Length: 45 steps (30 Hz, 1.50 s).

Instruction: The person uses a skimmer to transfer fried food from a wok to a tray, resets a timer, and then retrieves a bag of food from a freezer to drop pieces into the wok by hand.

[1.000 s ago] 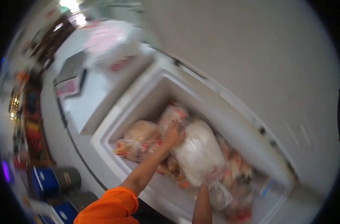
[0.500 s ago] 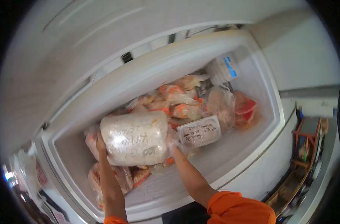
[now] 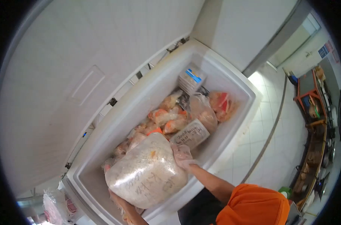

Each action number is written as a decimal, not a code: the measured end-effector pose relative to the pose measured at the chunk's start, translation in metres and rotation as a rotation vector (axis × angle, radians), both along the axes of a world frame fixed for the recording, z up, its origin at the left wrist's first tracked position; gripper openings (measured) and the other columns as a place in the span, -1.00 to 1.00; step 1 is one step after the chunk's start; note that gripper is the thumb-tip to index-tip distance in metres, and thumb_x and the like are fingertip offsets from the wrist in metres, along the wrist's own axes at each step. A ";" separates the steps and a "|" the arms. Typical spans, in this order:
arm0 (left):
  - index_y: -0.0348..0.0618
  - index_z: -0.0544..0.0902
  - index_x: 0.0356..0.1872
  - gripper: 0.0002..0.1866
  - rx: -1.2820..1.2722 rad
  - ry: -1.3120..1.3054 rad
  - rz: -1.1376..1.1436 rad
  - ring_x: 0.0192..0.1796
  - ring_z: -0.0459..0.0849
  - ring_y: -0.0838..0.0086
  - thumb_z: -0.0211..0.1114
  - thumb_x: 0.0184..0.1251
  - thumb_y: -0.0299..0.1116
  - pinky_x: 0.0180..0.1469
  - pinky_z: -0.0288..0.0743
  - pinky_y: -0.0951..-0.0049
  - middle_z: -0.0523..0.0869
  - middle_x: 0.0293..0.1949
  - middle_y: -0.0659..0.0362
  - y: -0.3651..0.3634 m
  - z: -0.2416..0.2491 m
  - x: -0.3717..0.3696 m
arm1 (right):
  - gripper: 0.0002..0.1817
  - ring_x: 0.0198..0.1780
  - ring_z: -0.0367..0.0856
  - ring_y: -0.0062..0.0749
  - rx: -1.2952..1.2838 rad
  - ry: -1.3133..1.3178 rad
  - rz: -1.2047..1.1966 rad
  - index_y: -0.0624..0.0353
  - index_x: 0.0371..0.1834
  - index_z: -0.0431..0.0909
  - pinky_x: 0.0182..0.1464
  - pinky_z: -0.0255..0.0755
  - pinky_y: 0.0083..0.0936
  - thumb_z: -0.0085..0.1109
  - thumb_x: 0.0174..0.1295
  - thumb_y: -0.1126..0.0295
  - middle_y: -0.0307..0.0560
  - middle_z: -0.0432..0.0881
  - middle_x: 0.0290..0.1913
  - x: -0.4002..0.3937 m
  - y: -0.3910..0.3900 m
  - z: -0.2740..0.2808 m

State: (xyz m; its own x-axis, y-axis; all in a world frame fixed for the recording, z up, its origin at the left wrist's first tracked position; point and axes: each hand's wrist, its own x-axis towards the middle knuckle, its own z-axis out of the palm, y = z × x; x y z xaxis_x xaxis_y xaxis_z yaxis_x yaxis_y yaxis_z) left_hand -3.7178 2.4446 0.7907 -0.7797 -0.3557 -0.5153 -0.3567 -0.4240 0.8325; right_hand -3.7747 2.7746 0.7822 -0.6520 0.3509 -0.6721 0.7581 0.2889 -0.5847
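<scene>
A large, bulging clear plastic bag of pale frozen contents [image 3: 148,172], with black handwriting on it, is held between my two hands over the near left part of the chest freezer [image 3: 249,88]. My right hand [image 3: 183,154], in a thin clear glove, grips the bag's right side. At its lower left edge is my left hand [image 3: 117,198], its fingers mostly hidden behind the bag. Just beyond my right hand, a clear lidded container with handwriting [image 3: 191,135] lies in the freezer.
Several bags with orange and pale contents [image 3: 168,118] lie along the freezer's back wall. A stack of white containers with a blue label [image 3: 192,79] stands at the far end, near a red-marked bag [image 3: 223,105]. The raised lid [image 3: 84,75] is behind; shelving [image 3: 309,157] stands right.
The big bag has come up and nearer to me, held in both hands, and tilts now. My view has turned, showing more of the floor at the right.
</scene>
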 end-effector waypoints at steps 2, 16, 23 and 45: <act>-0.13 0.21 0.37 -0.33 0.124 0.022 0.083 0.24 0.45 0.18 -0.19 0.43 0.15 0.23 0.39 0.23 0.32 0.33 0.06 0.031 0.058 0.032 | -0.30 0.12 0.46 0.17 -0.009 0.013 0.105 0.29 -0.01 0.54 0.13 0.29 -0.12 -0.43 0.39 -0.13 0.39 0.54 -0.03 0.021 0.022 0.065; -0.22 0.28 0.30 -0.31 0.100 -0.219 -0.001 0.25 0.42 0.27 -0.25 0.44 0.18 0.26 0.31 0.31 0.43 0.23 0.05 0.098 -0.006 0.225 | -0.33 0.31 0.23 0.19 0.168 0.024 0.327 0.38 0.28 0.26 0.39 0.05 -0.24 -0.46 0.44 -0.03 0.38 0.26 0.29 0.244 0.129 -0.028; -0.21 0.29 0.30 -0.26 0.083 -0.222 0.079 0.20 0.45 0.28 -0.28 0.41 0.23 0.22 0.33 0.33 0.45 0.21 0.03 0.106 -0.007 0.241 | -0.31 0.43 0.05 0.02 -0.361 0.050 -0.334 0.39 0.32 0.22 0.44 -0.11 -0.28 -0.33 0.41 -0.05 0.28 0.15 0.39 0.255 0.127 -0.028; -0.31 0.39 0.22 -0.31 0.148 -0.226 -0.179 0.17 0.48 0.28 -0.26 0.45 0.16 0.27 0.26 0.33 0.53 0.12 0.03 0.042 -0.041 0.199 | -0.47 0.15 0.47 -0.35 -0.498 0.064 0.198 0.34 0.24 0.33 0.18 0.35 -0.45 -0.11 0.39 0.14 0.01 0.51 0.14 0.254 0.161 -0.081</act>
